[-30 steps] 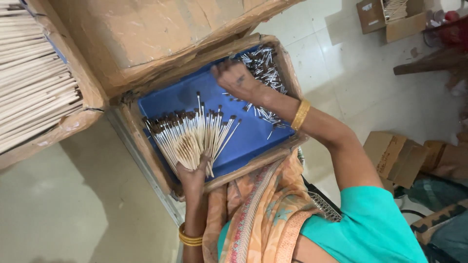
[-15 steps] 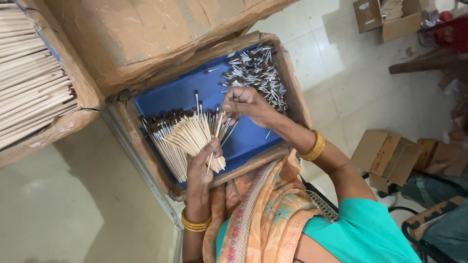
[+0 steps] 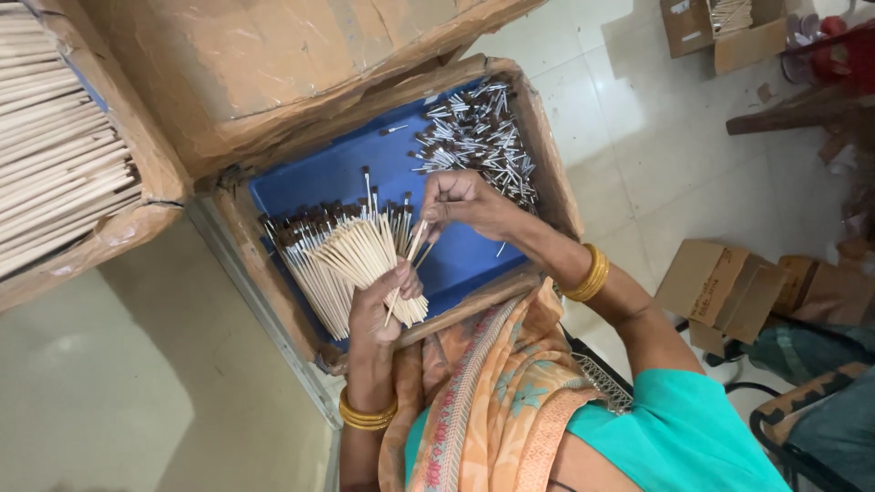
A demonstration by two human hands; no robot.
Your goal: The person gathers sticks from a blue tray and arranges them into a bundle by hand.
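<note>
The left hand is closed around a big bunch of thin wooden sticks. The sticks fan out from the hand, up and to the left, and their dark tips point to the far side of the blue tray. The bunch sits over the near left part of the tray.

The right hand is just to the right of the bunch and a bit farther away. Its fingers are pinched shut on one single stick. This stick runs from the right hand down and left, and its low end reaches the thumb of the left hand. So its long line goes almost the same way as the sticks in the bunch, only tipped a little more to the right. The two hands are very near each other, joined by that one stick.

A pile of small silver metal pieces lies in the far right corner of the tray, just past the right hand. The right hand is much nearer to that pile than the left hand is. The tray rests in a brown cardboard box
</note>
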